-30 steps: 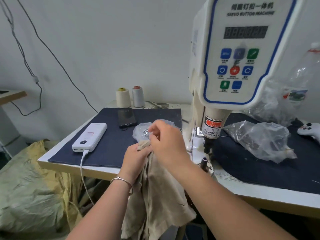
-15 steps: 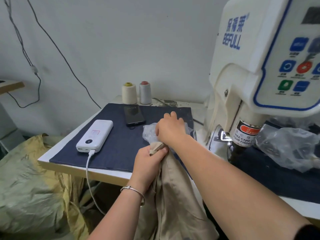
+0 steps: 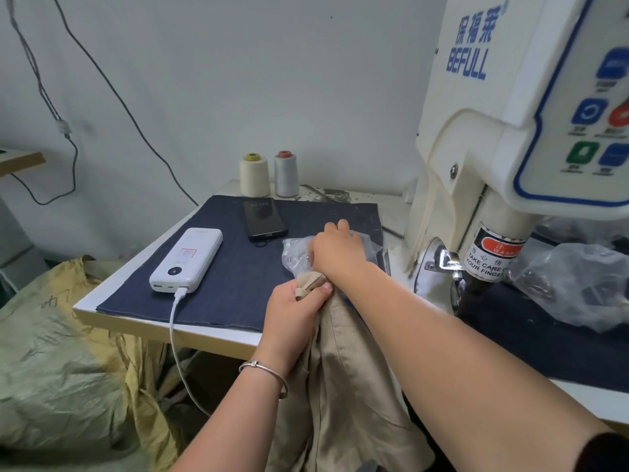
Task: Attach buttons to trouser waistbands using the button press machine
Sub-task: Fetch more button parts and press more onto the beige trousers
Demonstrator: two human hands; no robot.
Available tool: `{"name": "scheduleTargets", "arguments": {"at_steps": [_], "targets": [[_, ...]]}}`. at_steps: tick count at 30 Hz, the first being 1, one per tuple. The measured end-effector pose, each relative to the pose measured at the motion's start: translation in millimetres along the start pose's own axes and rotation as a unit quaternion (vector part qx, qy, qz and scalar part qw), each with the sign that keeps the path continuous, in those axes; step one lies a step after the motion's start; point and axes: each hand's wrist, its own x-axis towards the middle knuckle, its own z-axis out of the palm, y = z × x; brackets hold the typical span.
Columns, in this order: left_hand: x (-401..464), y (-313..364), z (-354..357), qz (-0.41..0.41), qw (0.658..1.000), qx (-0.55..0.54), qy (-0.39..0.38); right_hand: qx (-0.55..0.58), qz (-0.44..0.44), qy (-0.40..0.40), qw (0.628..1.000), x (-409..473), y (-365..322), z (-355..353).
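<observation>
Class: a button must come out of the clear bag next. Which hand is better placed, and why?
Right. The right hand already rests on the clear bag, while the left hand grips the waistband.

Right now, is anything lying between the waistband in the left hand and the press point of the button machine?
Only the right forearm crosses that path, as the right hand reaches into the button bag. The left hand pinches the khaki waistband left of the press head. Nothing else visible blocks it.

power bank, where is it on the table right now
In the head view the white power bank lies on the left part of the dark blue cloth, near the table's front edge, left of the black phone, its white cable hanging down.
</observation>
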Motion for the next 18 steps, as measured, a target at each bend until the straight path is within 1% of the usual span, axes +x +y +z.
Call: {"name": "scheduleTargets", "arguments": {"at_steps": [11, 18], "targets": [[-0.1, -2.6, -0.9, 0.000, 1.000, 0.009, 0.005, 0.002, -0.004, -0.007, 1.000, 3.3, -0.7, 2.0], [-0.7, -2.2, -1.7, -0.004, 1.000, 0.001, 0.001, 0.025, -0.004, 0.022, 0.999, 5.1, -1.3, 6.2]]}}
